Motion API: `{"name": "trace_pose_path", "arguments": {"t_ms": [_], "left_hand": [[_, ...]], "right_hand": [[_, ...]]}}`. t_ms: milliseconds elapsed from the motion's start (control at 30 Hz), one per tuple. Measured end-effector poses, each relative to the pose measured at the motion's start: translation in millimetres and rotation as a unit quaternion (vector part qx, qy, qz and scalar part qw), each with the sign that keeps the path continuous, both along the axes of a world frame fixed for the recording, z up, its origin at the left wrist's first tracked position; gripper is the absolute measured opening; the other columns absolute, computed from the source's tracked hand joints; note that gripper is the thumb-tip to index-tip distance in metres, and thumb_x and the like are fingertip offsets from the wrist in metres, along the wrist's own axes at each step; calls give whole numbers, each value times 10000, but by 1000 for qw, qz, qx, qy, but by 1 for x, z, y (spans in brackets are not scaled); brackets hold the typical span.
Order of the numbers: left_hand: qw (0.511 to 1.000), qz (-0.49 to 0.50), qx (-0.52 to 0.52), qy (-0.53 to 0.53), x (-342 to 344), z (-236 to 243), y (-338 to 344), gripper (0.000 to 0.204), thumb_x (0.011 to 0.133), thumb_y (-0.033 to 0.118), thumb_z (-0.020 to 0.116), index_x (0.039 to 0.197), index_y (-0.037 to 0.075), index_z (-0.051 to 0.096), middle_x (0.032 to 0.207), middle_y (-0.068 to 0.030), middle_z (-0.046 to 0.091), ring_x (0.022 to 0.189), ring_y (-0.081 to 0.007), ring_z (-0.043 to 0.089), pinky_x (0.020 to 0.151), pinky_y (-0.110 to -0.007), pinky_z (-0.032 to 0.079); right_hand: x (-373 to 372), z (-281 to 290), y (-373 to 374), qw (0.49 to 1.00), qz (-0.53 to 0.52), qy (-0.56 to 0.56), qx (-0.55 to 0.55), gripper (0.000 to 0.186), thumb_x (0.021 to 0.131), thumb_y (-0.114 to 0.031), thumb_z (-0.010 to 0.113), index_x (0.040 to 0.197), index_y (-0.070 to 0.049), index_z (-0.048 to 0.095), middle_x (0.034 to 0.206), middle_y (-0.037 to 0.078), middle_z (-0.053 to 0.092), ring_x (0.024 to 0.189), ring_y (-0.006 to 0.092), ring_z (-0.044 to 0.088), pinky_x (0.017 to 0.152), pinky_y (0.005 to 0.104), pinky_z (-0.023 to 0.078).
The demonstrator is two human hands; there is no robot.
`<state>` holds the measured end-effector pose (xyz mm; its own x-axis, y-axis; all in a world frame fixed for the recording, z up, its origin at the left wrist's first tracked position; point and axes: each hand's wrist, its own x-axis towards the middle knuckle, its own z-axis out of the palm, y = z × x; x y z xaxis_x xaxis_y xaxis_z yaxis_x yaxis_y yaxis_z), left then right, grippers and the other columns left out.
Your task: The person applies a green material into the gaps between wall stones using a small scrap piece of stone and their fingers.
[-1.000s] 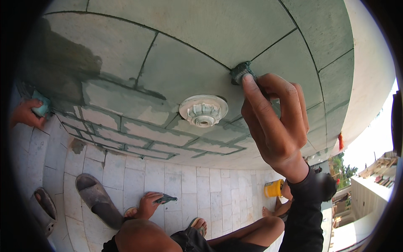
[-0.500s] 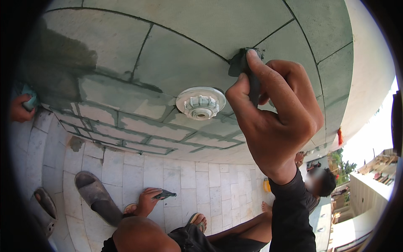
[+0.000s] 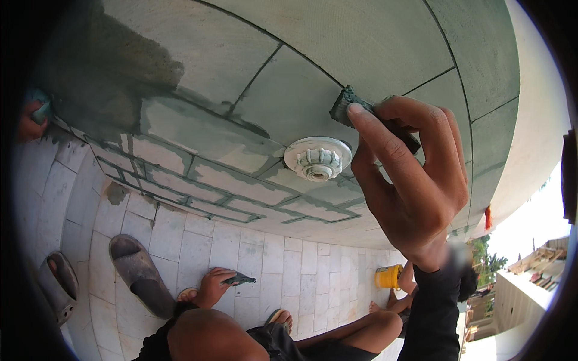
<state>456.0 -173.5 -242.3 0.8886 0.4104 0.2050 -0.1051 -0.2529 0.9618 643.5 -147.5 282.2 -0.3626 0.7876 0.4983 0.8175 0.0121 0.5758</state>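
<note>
Between thumb and fingers, my right hand [image 3: 415, 180] grips a small dark flat scraper [image 3: 391, 125] smeared with green-grey grout. Its coated end touches the tiled wall [image 3: 289, 84] at a joint line, above a round white ribbed fitting [image 3: 317, 157]. Low beside my knee, my left hand [image 3: 211, 287] is closed on a dark grout-smeared piece [image 3: 239, 279] with a pointed end; its exact kind cannot be made out. Damp grout smears cover the wall's lower and left tiles.
At the far left another person's hand [image 3: 31, 123] holds a light-blue cloth or sponge [image 3: 42, 107] against the wall. Grey slippers [image 3: 141, 274] lie on the pale tiled floor [image 3: 241, 259]. A yellow bucket [image 3: 388, 277] stands near another person on the right.
My right hand has turned the scraper, tilting it from nearly upright to slanting, with its coated end still at the wall. The view has shifted, bringing the yellow bucket more into sight.
</note>
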Motion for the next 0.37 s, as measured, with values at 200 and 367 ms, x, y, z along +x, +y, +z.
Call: {"name": "trace_pose_path", "arguments": {"t_ms": [200,367], "left_hand": [[1000,-11,1,-9,2,-3,-1,322,765,73,856,1068,8,768,1068,-146,764,1033,-319,704,877,-394,573],[1000,1,-1,-5,1,-6,-1,307,776,69,847,1069,17,770,1085,-151,764,1038,-324,703,893,-400,570]], "right_hand": [[22,12,16,991,75,-101,-54,492,592,22,844,1079,-17,781,965,133,650,845,244,657,590,302,550],[18,16,16,986,45,-144,-69,474,588,-6,857,1055,-3,776,963,154,642,827,255,656,581,300,566]]}}
